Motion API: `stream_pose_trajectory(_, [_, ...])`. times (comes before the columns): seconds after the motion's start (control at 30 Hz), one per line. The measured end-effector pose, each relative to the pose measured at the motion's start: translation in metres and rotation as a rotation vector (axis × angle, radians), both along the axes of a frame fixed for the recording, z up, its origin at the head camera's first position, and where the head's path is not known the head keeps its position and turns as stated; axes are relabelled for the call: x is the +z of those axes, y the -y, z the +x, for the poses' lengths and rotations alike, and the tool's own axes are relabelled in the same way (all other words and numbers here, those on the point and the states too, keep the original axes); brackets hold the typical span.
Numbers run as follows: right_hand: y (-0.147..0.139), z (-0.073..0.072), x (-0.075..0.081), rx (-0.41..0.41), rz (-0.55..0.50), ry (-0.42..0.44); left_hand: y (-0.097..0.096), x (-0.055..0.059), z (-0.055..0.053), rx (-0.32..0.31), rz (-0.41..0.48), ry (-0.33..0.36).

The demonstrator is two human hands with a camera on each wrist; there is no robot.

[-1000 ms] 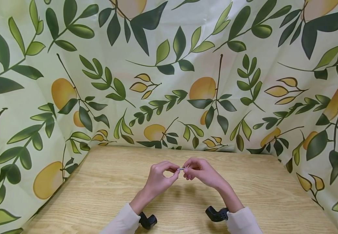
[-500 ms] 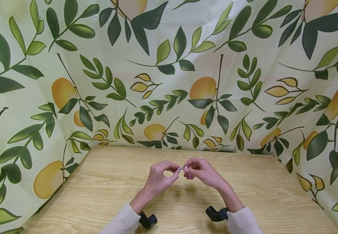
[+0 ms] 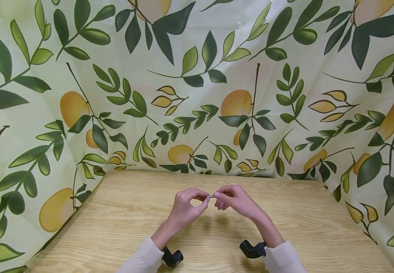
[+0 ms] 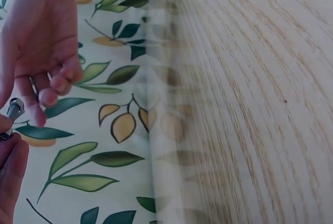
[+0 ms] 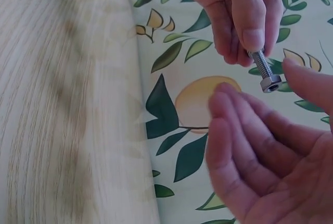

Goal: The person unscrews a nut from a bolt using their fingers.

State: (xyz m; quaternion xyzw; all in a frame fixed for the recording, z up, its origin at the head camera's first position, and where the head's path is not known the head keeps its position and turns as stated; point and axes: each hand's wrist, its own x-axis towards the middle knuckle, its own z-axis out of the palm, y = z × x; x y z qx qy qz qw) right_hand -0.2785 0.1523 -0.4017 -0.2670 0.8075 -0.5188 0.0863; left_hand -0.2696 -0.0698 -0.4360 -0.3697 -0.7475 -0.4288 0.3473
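Note:
A silver threaded bolt (image 5: 262, 65) with a hex nut (image 5: 271, 84) at its free end is held in the air above the table. My left hand (image 3: 185, 206) pinches the bolt's other end between thumb and fingers, which hide that end. My right hand (image 3: 236, 201) is around the nut end, thumb on one side and loosely bent fingers on the other. In the right wrist view a gap shows between the nut and the right fingers, with the thumb tip close beside it. The left wrist view shows the nut end (image 4: 16, 108) sticking out past the left fingertips.
The wooden table (image 3: 142, 223) lies under both hands. A cloth printed with fruit and leaves (image 3: 197, 94) hangs behind it and along the sides. Each wrist wears a black camera mount, one on the left (image 3: 172, 258) and one on the right (image 3: 251, 250).
The right thumb and fingers shift slightly at the nut end, which shows less of itself in the head view than half a second ago. The left hand stays in place with the bolt.

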Motion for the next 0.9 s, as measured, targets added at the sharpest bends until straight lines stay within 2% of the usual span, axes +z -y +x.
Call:
stream_pose_trajectory(0.23, [-0.0007, -0.0014, -0.0005, 0.047, -0.036, 0.017, 0.0002, 0.0015, 0.0013, 0.001, 0.004, 0.004])
stream_pose_trajectory(0.5, [0.0006, -0.0005, -0.0001, 0.009, -0.058, -0.049, 0.0008, 0.0012, 0.0014, 0.003, 0.024, 0.057])
stream_pose_trajectory(0.63, [0.0012, 0.0004, 0.0, -0.004, -0.065, -0.064, 0.0008, 0.0005, 0.0008, -0.001, 0.03, 0.056])
stream_pose_trajectory(0.77, [0.0008, 0.0009, 0.0006, -0.004, -0.052, -0.033, 0.0004, -0.0002, -0.0002, 0.0, 0.034, 0.035])
stream_pose_trajectory(0.9, [0.0011, -0.0004, 0.0006, 0.018, -0.044, 0.074, 0.0002, -0.0006, -0.0005, 0.0, 0.036, 0.018])
